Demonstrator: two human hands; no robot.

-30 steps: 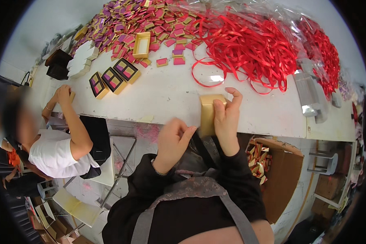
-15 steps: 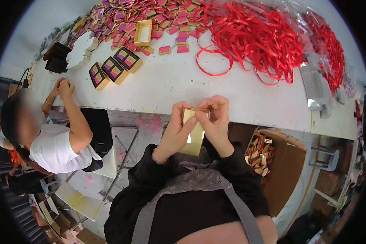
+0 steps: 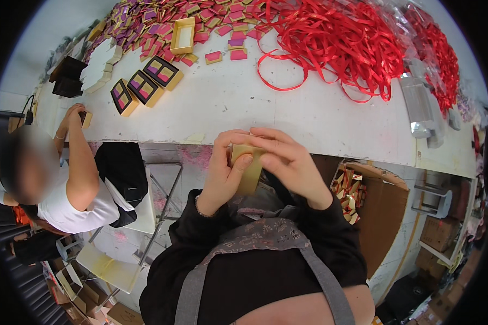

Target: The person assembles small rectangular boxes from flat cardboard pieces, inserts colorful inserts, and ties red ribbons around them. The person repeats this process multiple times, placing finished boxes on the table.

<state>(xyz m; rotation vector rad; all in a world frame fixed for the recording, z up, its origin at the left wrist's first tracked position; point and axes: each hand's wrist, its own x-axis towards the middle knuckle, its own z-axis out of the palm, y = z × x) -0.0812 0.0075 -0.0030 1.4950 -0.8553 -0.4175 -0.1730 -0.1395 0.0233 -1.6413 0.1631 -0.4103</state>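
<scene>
Just in front of the table's near edge, I hold a small gold box [image 3: 249, 183] between both hands. My left hand [image 3: 225, 170] grips its left side, thumb bent onto the face towards me. My right hand [image 3: 294, 165] is closed at the upper right of the box, its fingers reaching over the top edge to meet the left fingers. The box's upper end is largely hidden behind the fingers.
Three gold boxes [image 3: 145, 89] with black dividers and pink and purple pieces stand on the white table [image 3: 217, 105]. Beyond lie small boxes [image 3: 157, 40], an open gold tray [image 3: 183, 38] and red ribbons [image 3: 336, 46]. A carton [image 3: 379, 211] is right; a co-worker [image 3: 65, 200] sits left.
The gold box has tipped and shows less of its face. My right hand has spread its fingers over the top edge. The co-worker's hands have shifted slightly on a small box.
</scene>
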